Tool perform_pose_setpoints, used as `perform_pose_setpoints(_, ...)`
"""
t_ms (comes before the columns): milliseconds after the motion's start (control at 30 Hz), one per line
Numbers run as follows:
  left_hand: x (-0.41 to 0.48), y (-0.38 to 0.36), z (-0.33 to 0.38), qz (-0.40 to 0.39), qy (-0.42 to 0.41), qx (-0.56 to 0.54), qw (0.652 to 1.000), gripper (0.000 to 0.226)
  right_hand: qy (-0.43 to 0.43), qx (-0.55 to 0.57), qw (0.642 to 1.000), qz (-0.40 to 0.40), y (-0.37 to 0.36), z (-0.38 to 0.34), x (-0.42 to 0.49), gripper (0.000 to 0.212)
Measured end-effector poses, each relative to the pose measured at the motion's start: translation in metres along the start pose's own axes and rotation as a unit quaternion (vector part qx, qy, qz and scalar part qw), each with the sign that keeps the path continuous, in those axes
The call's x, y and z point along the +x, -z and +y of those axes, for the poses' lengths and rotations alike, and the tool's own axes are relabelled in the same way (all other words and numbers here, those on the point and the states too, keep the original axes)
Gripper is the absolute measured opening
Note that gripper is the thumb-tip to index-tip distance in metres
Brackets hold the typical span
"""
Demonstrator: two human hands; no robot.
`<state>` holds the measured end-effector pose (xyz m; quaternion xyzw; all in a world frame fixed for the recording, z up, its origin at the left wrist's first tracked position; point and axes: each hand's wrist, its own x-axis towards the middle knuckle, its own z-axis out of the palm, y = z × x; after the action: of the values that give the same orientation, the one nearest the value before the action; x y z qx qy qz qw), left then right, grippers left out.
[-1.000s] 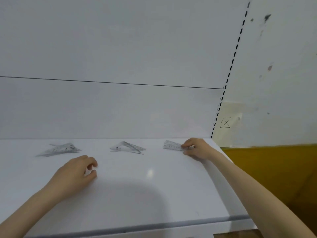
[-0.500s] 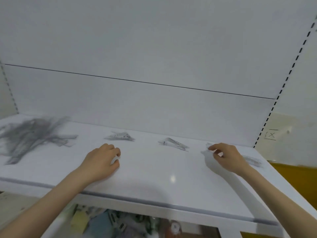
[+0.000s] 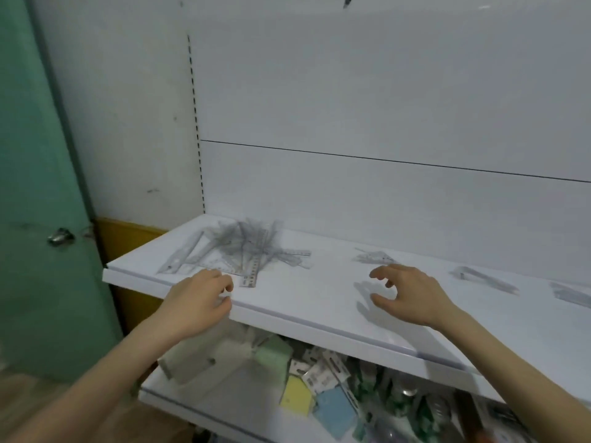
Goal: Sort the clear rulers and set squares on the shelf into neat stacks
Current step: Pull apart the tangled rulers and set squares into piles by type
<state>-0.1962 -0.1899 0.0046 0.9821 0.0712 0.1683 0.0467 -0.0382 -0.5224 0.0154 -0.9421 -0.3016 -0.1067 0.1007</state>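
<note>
A jumbled heap of clear rulers and set squares (image 3: 238,252) lies at the left end of the white shelf (image 3: 319,295). Three small stacks lie further right: one of set squares (image 3: 374,258), another of set squares (image 3: 483,279), and one of rulers (image 3: 572,294) at the frame's right edge. My left hand (image 3: 200,298) hovers at the shelf's front edge just below the heap, fingers loosely curled and holding nothing. My right hand (image 3: 409,294) floats above the shelf's middle, fingers spread and relaxed, near the first stack.
A green door (image 3: 35,219) with a metal latch (image 3: 59,236) stands to the left of the shelf. Below, a lower shelf (image 3: 198,401) holds packaged goods, coloured pads and bottles. The white back panel rises behind the shelf.
The view has swung left, so the heap is now centre-left and the stacks sit right. My right hand has left the ruler stack and opened; both hands moved towards the heap.
</note>
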Motion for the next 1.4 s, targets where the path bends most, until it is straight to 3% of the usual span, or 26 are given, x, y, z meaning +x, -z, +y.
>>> perform_pose_setpoints(233, -0.002, 0.005, -0.099, 0.0, 0.052, -0.013, 0.999, 0.017, 0.045, -0.007, 0.999, -0.022, -0.03, -0.094, 0.044, 0.041)
perform_pose_setpoints(733, 0.085, -0.014, -0.188, 0.023, 0.091, -0.027, 0.995, 0.021, 0.147, 0.06, 0.987, -0.037, -0.088, -0.218, 0.182, 0.031)
perform_pose_setpoints(867, 0.114, -0.025, -0.203, 0.016, 0.051, -0.057, 0.997, 0.021, 0.088, 0.08, 0.993, -0.02, -0.104, -0.263, 0.213, 0.026)
perform_pose_setpoints(1033, 0.144, -0.035, -0.229, -0.019, -0.037, -0.082, 0.996, 0.023, -0.096, 0.032, 0.994, -0.029, -0.116, -0.307, 0.243, 0.046)
perform_pose_setpoints(1167, 0.16, -0.036, -0.241, -0.047, -0.084, -0.101, 0.99, 0.024, -0.146, -0.039, 0.987, -0.047, -0.116, -0.323, 0.255, 0.039)
perform_pose_setpoints(1300, 0.169, -0.038, -0.241, -0.055, -0.121, -0.157, 0.979, 0.021, -0.196, -0.025, 0.979, -0.042, -0.115, -0.326, 0.252, 0.031)
perform_pose_setpoints(1400, 0.174, -0.042, -0.234, -0.062, -0.137, -0.201, 0.968, 0.017, -0.242, 0.047, 0.968, -0.047, -0.115, -0.321, 0.248, 0.03)
